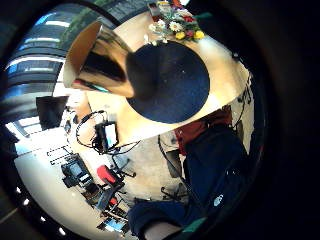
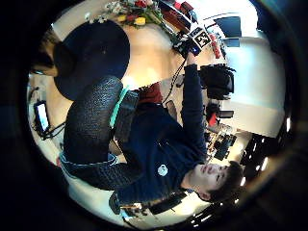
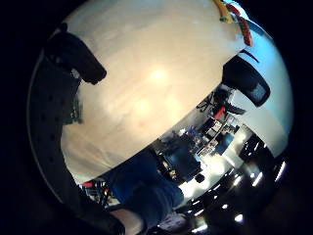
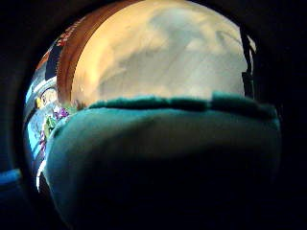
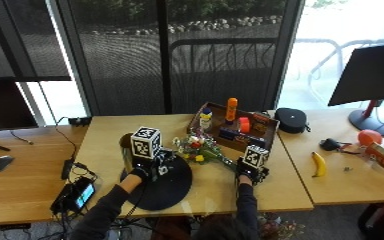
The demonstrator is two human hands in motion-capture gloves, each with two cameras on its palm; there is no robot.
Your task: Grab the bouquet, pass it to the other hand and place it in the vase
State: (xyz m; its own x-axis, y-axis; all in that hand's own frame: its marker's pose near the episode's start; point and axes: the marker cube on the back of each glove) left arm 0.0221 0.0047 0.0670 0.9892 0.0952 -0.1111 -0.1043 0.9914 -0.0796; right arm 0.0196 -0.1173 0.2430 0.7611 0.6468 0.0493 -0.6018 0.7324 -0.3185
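Presently, entries placed from the round black mat (image 5: 167,187).

Bouquet (image 5: 200,148): lies flat on the wooden table (image 5: 105,137) just past the mat's far edge, blooms toward the mat, green stems trailing away toward the right hand. Probably laid so that the stems offer a handle. Untouched by either hand; the pickup looks not yet begun.

Vase (image 1: 95,62): shiny metal, wide-mouthed, upright at the mat's far-left edge, beside the left hand. The open mouth faces up, ready to take stems.

Left hand (image 5: 147,167): raised over the mat's far-left part, forearm reaching up from the near table edge. Its palm views look across mat, vase and flowers with nothing gripped; whether the fingers are straight or curled cannot be told.

Right hand (image 5: 250,171): well to the mat's right, low over bare table, just short of the stem ends. A gloved finger (image 3: 80,58) shows above the wood, holding nothing; fingers seem relaxed, judged as poised to reach for the stems.

Wooden tray (image 5: 235,126): beyond the bouquet, holding bottles and small items.
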